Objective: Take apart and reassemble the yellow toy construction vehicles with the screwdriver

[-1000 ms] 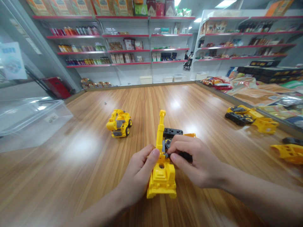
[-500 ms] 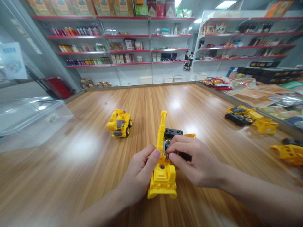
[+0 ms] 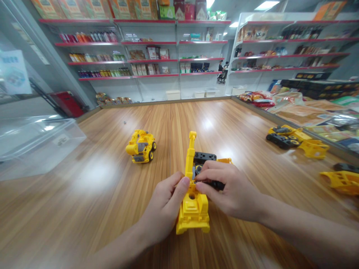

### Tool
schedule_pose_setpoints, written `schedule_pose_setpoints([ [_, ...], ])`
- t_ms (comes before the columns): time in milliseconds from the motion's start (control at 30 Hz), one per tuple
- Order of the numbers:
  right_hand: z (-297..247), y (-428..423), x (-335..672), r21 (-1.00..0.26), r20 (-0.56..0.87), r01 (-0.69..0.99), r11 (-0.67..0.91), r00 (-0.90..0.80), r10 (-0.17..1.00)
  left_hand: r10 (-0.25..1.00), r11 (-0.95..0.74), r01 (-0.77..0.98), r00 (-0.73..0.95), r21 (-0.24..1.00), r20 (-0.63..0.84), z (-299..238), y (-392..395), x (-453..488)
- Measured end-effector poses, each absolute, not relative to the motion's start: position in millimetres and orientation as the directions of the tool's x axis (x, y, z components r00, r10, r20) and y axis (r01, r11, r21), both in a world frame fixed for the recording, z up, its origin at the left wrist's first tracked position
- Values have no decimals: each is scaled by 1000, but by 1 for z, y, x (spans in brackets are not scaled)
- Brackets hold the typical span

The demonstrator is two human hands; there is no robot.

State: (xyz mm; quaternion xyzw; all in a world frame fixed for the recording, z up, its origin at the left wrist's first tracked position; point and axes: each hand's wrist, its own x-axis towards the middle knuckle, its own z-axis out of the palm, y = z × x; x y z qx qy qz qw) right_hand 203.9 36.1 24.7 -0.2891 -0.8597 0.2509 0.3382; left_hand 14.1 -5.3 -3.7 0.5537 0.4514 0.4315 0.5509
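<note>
My left hand [image 3: 165, 205] is closed on the side of a yellow toy crane body [image 3: 193, 213], thumb at the base of its raised arm [image 3: 190, 155]. A cab shape and a round hole show on the body. From the other side, my right hand [image 3: 227, 186] pinches at the same joint, thumb and fingertips against the arm's base. Whatever small piece lies between those fingertips is hidden. Just behind my right hand is a black track part [image 3: 205, 157] with grey and yellow bits, partly covered by the fingers.
A yellow toy truck [image 3: 141, 145] stands on the wooden table [image 3: 101, 209] to the left. Other toy vehicle parts [image 3: 297, 140] and a yellow-black piece [image 3: 342, 179] lie at right. A clear plastic bin [image 3: 36, 145] is at far left. Bagged goods [image 3: 297, 112] lie past the right edge.
My right hand's fingertips have moved slightly left, closer against the arm's base. A small grey piece seen by them earlier is now covered. My left hand keeps its hold.
</note>
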Motion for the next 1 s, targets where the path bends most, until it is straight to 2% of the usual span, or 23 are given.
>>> schedule_pose_setpoints([
  [133,25,38,205,-638,442,322,700,-591,675,977,34,30,208,999,-40,-4,-5,15],
  [367,28,41,205,-710,357,355,608,-563,745,965,143,-65,233,988,-125,0,-5,20],
  [500,30,40,206,-728,325,341,595,-592,737,968,115,-41,229,993,-102,-1,-6,18],
  [767,30,41,210,-591,400,381,711,-626,669,971,49,40,234,998,-57,-3,-6,15],
  [1000,30,40,209,-616,396,392,684,-597,698,979,34,47,200,998,-42,-2,-4,16],
])
